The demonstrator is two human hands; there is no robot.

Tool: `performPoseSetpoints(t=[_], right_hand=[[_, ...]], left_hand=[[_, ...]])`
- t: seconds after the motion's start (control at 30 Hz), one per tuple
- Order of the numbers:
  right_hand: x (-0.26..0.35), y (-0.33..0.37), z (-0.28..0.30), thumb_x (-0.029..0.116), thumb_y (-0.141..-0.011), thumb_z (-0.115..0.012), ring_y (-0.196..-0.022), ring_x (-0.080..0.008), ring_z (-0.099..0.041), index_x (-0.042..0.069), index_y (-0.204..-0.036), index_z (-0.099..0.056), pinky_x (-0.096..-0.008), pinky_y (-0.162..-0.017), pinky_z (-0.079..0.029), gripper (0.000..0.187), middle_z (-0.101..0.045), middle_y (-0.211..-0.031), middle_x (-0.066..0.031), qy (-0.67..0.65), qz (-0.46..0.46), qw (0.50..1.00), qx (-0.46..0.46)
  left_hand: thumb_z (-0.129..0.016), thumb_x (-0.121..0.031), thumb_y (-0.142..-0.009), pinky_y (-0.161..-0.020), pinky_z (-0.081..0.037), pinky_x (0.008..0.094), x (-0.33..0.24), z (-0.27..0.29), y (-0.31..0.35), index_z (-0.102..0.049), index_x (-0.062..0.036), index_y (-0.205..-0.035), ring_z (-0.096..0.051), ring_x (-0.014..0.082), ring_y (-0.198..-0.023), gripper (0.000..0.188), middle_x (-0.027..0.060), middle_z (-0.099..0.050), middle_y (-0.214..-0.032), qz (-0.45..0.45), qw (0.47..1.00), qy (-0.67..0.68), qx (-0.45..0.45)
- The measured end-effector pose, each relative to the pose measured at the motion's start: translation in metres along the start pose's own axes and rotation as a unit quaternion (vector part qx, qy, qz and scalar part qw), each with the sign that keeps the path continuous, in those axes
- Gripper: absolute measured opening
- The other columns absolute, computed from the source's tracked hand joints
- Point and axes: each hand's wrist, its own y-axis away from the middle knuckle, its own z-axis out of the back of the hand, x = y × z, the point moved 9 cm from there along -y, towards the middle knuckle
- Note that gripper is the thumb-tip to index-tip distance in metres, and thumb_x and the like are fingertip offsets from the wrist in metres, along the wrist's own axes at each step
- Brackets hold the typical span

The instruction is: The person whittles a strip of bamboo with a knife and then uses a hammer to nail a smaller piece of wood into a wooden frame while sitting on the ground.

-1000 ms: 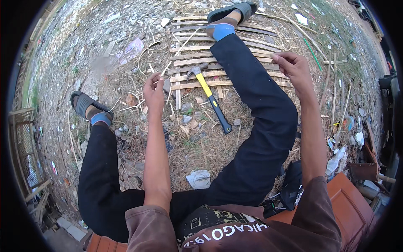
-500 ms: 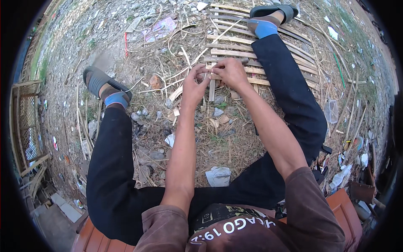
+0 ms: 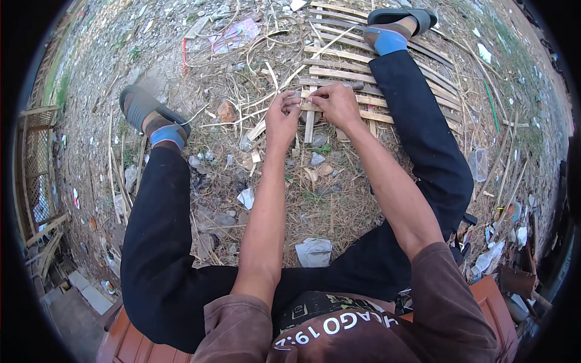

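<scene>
A lattice of thin bamboo slats (image 3: 339, 55) lies on the ground ahead, its slats crossing a narrow upright strip (image 3: 309, 127). At the lattice's near left corner, my left hand (image 3: 282, 118) has its fingers bent together in a pinch. Whatever they grip is too small to make out. Close beside it, my right hand (image 3: 339, 106) pinches with thumb and forefinger over the slat crossing; what lies between those fingertips is unclear. A dark, rounded rod end (image 3: 358, 86) sticks out past my right knuckles, and I cannot tell whether the hand holds it.
My sandalled right foot (image 3: 402, 27) rests on the lattice's far end; my left foot (image 3: 154, 118) is on the ground. Loose pale strips (image 3: 248, 103) are scattered left of the lattice. A stone (image 3: 226, 112), a crumpled white scrap (image 3: 314, 252) and a wooden frame (image 3: 39, 169) also lie about.
The view has shifted slightly, moving the lattice a little rightward in it. My fingertips have drawn slightly apart at the slat crossing; both hands stay at the same corner.
</scene>
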Motion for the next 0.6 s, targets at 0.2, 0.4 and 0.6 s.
performPoseSetpoints(t=[0.2, 0.4, 0.6], right_hand=[[0.0022, 0.0039, 0.0056, 0.028, -0.079, -0.073, -0.079, -0.0334, -0.068, 0.013, -0.091, -0.077, -0.0422, -0.076, -0.052, 0.02, -0.071, -0.082, -0.0149, -0.023, 0.019, 0.999, -0.029], [0.0008, 0.0058, 0.0037, 0.028, -0.079, -0.073, -0.078, -0.0331, -0.068, 0.012, -0.092, -0.077, -0.0418, -0.075, -0.052, 0.021, -0.071, -0.081, -0.0147, -0.023, 0.01, 1.0, -0.018], [0.003, 0.0077, 0.0029, 0.027, -0.08, -0.072, -0.077, -0.0329, -0.068, 0.012, -0.092, -0.077, -0.0421, -0.074, -0.053, 0.019, -0.071, -0.08, -0.0154, -0.015, 0.022, 0.999, -0.024]], left_hand=[[-0.06, 0.001, -0.087, -0.076, -0.049, 0.0243, 0.0019, 0.0007, 0.001, -0.055, 0.0019, -0.122, -0.058, 0.0098, -0.083, 0.035, 0.0096, -0.067, -0.103, -0.002, 1.0, 0.008, 0.0], [-0.061, 0.0, -0.087, -0.076, -0.048, 0.0241, 0.0031, -0.0006, 0.001, -0.055, 0.0017, -0.122, -0.057, 0.0093, -0.083, 0.035, 0.0092, -0.067, -0.103, 0.004, 1.0, 0.003, 0.003], [-0.061, 0.0, -0.088, -0.076, -0.048, 0.0234, 0.0038, -0.0002, 0.0015, -0.054, 0.0019, -0.122, -0.057, 0.0086, -0.082, 0.035, 0.009, -0.067, -0.103, 0.0, 1.0, 0.011, 0.003]])
